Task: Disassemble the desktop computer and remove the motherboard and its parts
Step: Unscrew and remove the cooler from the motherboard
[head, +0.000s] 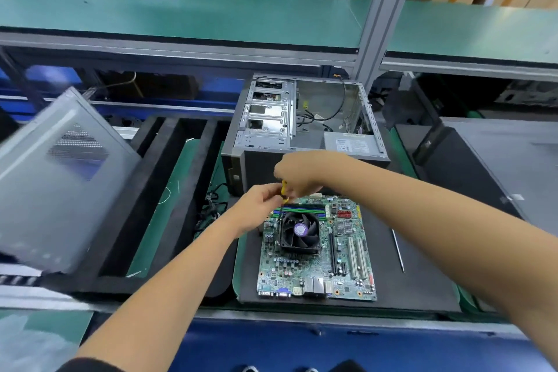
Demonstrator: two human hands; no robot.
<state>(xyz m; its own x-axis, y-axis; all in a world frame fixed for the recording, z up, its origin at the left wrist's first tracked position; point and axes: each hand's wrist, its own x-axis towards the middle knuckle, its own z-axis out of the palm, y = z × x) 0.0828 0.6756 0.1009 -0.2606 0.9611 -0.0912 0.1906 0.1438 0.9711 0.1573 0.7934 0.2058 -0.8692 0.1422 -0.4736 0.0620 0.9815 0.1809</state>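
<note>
Step in hand: judged to be removal of the CPU cooler from the motherboard (317, 251); the board is already out of the computer case (305, 121).
Motherboard location: lies flat on the dark foam mat (407, 266), just in front of the opened case, rear ports toward the person.
Tool: one yellow-handled screwdriver (283, 190), held near upright, its shaft running down to the far-left corner of the cooler fan (299, 232).
Left hand (256, 208): fingers curled, pinching the lower handle or shaft of the screwdriver to steady it.
Right hand (297, 172): fingers curled round the top of the handle, positioned to turn it.
Tip engagement: cannot be confirmed; the tip is too small and partly hidden by the left hand.
Next move calls for: keeping the shaft square to the screw, loosening that corner fastener, then the remaining corners, before the cooler can lift off. The fan lead probably needs unplugging too.
Risk: a slipped tip could scratch the nearby memory slots (302, 209).
Count, motherboards: one.
Count, cooler fans: one.
Count, cases: one opened case on the mat, its power supply (350, 142) inside.
Count, side panels: one grey panel (57, 178), tilted at the left, blurred.
Count, loose rods: one thin metal rod (398, 249) on the mat, well right of the board.
</note>
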